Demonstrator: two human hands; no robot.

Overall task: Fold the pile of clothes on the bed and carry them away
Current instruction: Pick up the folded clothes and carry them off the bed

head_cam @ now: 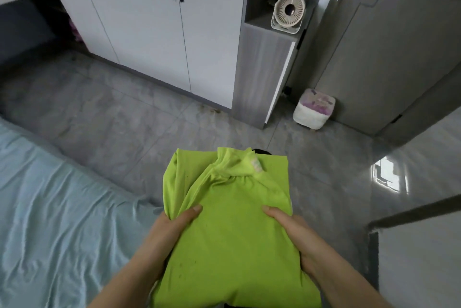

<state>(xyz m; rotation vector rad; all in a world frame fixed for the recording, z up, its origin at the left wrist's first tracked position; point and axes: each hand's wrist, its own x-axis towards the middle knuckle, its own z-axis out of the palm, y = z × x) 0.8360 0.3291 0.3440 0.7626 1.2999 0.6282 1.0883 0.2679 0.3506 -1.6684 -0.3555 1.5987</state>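
A folded lime-green shirt (232,233) lies on top of a stack held in front of me, above the floor. A sliver of a dark garment (259,151) shows under its far edge. My left hand (172,230) grips the stack's left side, thumb on top of the green cloth. My right hand (294,235) grips the right side the same way, thumb on top and fingers hidden underneath. The collar with a small label points away from me.
The bed with a light blue sheet (50,208) lies at the left. White wardrobe doors (149,20) stand ahead, a small fan (289,12) sits in a niche, a small white stool (314,109) stands by the grey door (389,45). Grey tiled floor (124,120) lies between.
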